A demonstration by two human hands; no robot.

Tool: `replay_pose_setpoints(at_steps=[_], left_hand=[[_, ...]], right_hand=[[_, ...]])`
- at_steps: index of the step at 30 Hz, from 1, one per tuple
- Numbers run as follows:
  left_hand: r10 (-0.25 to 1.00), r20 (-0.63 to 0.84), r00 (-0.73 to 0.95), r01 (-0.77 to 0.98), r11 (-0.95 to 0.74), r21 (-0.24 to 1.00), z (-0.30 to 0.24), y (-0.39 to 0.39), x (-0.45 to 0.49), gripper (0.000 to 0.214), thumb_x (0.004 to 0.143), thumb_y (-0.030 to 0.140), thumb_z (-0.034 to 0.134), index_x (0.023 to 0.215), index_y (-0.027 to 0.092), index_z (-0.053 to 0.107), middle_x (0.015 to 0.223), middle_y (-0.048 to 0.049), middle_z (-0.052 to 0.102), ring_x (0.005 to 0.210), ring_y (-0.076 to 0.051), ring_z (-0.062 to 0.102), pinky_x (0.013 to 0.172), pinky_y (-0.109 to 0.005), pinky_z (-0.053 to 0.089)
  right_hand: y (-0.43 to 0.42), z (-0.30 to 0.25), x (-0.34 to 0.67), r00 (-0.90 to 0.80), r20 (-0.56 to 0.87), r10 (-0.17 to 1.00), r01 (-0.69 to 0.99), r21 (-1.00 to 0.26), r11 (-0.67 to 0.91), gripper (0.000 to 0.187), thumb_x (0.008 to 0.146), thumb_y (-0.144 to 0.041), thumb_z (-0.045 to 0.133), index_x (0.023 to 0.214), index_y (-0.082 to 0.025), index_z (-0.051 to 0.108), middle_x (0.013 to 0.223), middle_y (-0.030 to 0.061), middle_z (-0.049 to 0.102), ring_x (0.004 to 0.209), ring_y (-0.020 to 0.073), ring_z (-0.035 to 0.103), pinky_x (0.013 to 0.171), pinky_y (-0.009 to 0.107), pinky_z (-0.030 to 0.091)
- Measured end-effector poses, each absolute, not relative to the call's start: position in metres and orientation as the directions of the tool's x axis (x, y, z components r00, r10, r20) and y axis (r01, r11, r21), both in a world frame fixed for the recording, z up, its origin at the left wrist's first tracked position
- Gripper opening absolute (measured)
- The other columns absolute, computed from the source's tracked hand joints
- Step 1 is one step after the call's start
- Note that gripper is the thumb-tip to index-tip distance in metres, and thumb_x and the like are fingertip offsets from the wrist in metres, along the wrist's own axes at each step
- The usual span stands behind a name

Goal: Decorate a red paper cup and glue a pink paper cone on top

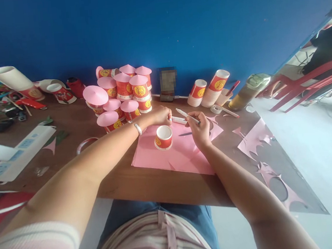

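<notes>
My left hand (161, 116) is closed, its fingers pinched at the far edge of a pink paper sheet (151, 155). What they hold, if anything, is too small to make out. Just beside the fingertips is a white printed strip or tube (179, 120). My right hand (200, 128) grips a slim white pen-like tube (181, 112), its tip pointing up and left. A short red-and-white paper cup piece (164, 137) with a gold emblem sits on the pink sheet. A dark pen (185, 134) lies close to my right hand.
Several red cups with pink paper cones (95, 95) stand back left. Tall cup stacks (217, 84), a tape roll (216, 109) and a bottle (249, 89) are back right. Pink scraps (251, 141) lie right; a power strip (18, 152) lies left. Behind is a blue wall (156, 27).
</notes>
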State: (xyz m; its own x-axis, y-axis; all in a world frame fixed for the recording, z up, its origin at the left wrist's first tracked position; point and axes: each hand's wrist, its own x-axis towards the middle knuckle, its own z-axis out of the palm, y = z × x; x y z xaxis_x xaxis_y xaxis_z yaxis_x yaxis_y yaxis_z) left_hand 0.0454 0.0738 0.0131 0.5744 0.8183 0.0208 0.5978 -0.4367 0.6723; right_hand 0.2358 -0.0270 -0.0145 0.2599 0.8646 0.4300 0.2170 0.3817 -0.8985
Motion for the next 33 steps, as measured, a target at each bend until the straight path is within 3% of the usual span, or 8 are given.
replay_pose_setpoints(at_steps=[5,8,15,20,24,30,33], left_hand=[[0.888,-0.034,0.458,0.225,-0.079,0.971,0.022,0.075,0.025,0.023,0.072,0.034,0.084,0.079,0.015,0.072,0.077,-0.0099,0.075,0.057,-0.012,0.056,0.057,-0.027,0.041],[0.892,-0.088,0.442,0.073,0.062,0.995,0.020,0.075,0.018,0.034,0.071,0.037,0.089,0.085,0.013,0.071,0.082,-0.0106,0.076,0.059,-0.009,0.057,0.057,-0.025,0.041],[0.846,-0.190,0.498,-0.020,0.231,0.973,0.019,0.066,0.018,0.037,0.072,0.032,0.091,0.094,0.012,0.070,0.087,-0.0070,0.075,0.070,-0.008,0.062,0.067,-0.022,0.045],[0.869,-0.182,0.460,-0.102,0.255,0.962,0.019,0.065,0.019,0.030,0.077,0.027,0.087,0.094,0.012,0.068,0.094,-0.0081,0.075,0.067,-0.006,0.057,0.059,-0.020,0.039],[0.833,-0.180,0.523,-0.071,0.253,0.965,0.017,0.067,0.020,0.033,0.075,0.029,0.089,0.094,0.012,0.068,0.088,-0.0065,0.073,0.065,-0.005,0.056,0.058,-0.020,0.037],[0.820,-0.119,0.560,0.012,0.135,0.991,0.017,0.069,0.019,0.038,0.069,0.033,0.092,0.091,0.011,0.070,0.081,-0.0059,0.073,0.065,-0.008,0.059,0.057,-0.021,0.037],[0.824,-0.071,0.562,0.028,0.067,0.997,0.019,0.068,0.018,0.040,0.069,0.037,0.091,0.090,0.012,0.070,0.079,-0.0057,0.072,0.069,-0.011,0.063,0.059,-0.022,0.040]], right_hand=[[-0.027,-0.014,0.235,0.250,0.411,0.877,0.168,-0.910,0.379,0.018,0.083,-0.037,0.068,0.087,-0.020,0.065,0.074,-0.0016,0.068,0.059,0.0124,0.064,0.058,0.027,0.053],[-0.026,-0.015,0.236,0.255,0.375,0.891,0.104,-0.927,0.360,0.019,0.082,-0.038,0.070,0.087,-0.020,0.066,0.073,-0.0017,0.069,0.058,0.0131,0.065,0.058,0.027,0.054],[-0.026,-0.016,0.237,0.237,0.352,0.906,0.045,-0.935,0.352,0.023,0.082,-0.042,0.072,0.088,-0.020,0.068,0.072,-0.0027,0.069,0.059,0.0133,0.067,0.060,0.027,0.052],[-0.025,-0.015,0.238,0.233,0.352,0.907,0.052,-0.936,0.349,0.023,0.083,-0.042,0.072,0.089,-0.021,0.067,0.073,-0.0025,0.069,0.061,0.0137,0.066,0.062,0.028,0.053],[-0.024,-0.016,0.238,0.193,0.345,0.919,0.052,-0.938,0.342,0.027,0.082,-0.046,0.072,0.091,-0.020,0.068,0.072,-0.0021,0.069,0.061,0.0142,0.067,0.062,0.029,0.053],[-0.023,-0.013,0.240,0.130,0.316,0.940,0.093,-0.948,0.306,0.031,0.081,-0.048,0.074,0.091,-0.019,0.070,0.069,-0.0013,0.069,0.063,0.0142,0.065,0.063,0.029,0.053],[-0.022,-0.011,0.241,0.102,0.254,0.962,0.022,-0.967,0.253,0.035,0.080,-0.051,0.075,0.089,-0.018,0.070,0.067,-0.0008,0.069,0.059,0.0126,0.062,0.061,0.028,0.052]])
